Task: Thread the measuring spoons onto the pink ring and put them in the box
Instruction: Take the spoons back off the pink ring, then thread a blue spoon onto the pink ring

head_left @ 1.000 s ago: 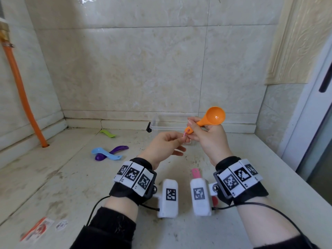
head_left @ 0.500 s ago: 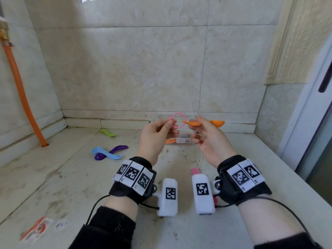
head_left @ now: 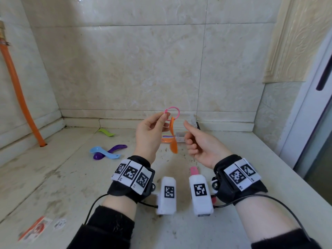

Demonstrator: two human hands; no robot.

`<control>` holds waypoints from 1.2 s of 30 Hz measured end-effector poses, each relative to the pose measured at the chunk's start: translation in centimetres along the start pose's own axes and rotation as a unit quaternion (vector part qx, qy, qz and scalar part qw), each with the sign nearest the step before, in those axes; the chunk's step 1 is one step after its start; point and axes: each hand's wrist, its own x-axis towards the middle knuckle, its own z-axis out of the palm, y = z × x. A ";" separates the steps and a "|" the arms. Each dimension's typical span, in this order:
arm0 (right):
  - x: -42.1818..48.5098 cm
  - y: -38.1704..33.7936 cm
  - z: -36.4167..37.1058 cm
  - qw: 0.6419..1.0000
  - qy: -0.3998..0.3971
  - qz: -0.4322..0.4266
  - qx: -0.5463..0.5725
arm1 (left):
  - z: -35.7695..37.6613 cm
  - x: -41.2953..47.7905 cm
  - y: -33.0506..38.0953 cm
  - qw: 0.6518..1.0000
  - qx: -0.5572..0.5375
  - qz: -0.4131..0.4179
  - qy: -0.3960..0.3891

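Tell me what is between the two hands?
The orange spoon is there, dangling from the pink ring that the left hand pinches, short of the right hand. The head view shows it.

We see the orange spoon (head_left: 173,141) dangling from the pink ring (head_left: 172,113); green spoon (head_left: 106,132), blue spoon (head_left: 105,153), purple spoon (head_left: 116,149) lie on the counter (head_left: 71,177).
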 end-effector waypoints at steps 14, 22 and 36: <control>0.6 0.5 -0.3 0.969 0.050 -0.218 -0.108 | 0.2 -0.3 0.3 0.996 0.064 -0.038 -0.059; 0.9 0.6 -0.6 0.965 0.032 -0.231 -0.117 | -2.0 0.4 1.2 0.957 0.274 -0.069 -0.072; 0.7 0.8 0.0 0.973 0.024 -0.196 -0.116 | -10.9 3.7 -1.8 0.662 0.690 -0.288 -0.053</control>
